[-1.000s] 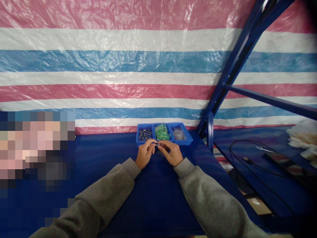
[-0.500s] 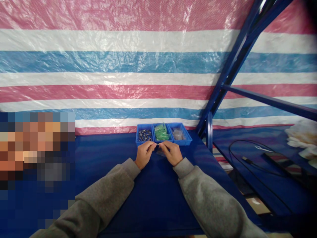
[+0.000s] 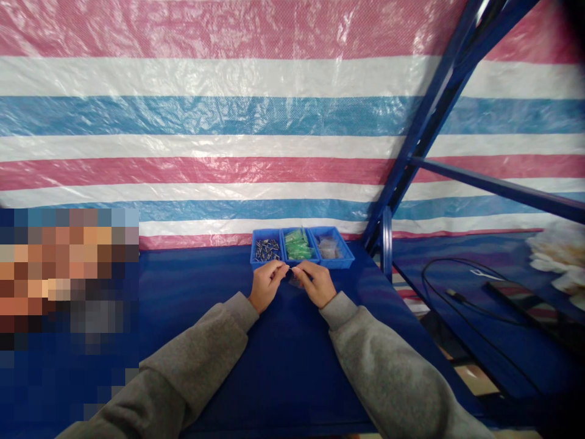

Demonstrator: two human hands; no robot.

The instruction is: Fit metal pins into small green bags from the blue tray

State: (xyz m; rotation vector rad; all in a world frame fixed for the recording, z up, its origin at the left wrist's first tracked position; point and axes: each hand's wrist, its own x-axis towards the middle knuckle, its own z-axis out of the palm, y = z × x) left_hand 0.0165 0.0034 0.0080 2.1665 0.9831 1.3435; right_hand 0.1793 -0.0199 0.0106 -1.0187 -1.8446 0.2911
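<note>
My left hand [image 3: 266,284] and my right hand [image 3: 317,283] meet just in front of a row of blue bins, thumbs and fingertips pinched. Between them they hold what looks like a small clear plastic bag [image 3: 295,280] by its upper edge; its contents cannot be made out. Beyond my left hand, the left bin [image 3: 252,247] contains small metal screw-like parts [image 3: 267,249]. Green plastic packets [image 3: 298,244] fill the middle bin. Clear plastic bags [image 3: 329,247] lie in the right bin [image 3: 348,259].
The blue table [image 3: 292,366] extends beneath my arms. A striped plastic sheet [image 3: 205,116] hangs behind it. At right rises a slanted blue metal frame [image 3: 411,152], with a black cable [image 3: 457,299] on another surface beyond. The left side is pixelated.
My hands stay in nearly the same place, both still pinching. Only the fingertips and the bag's edge between them have shifted slightly.
</note>
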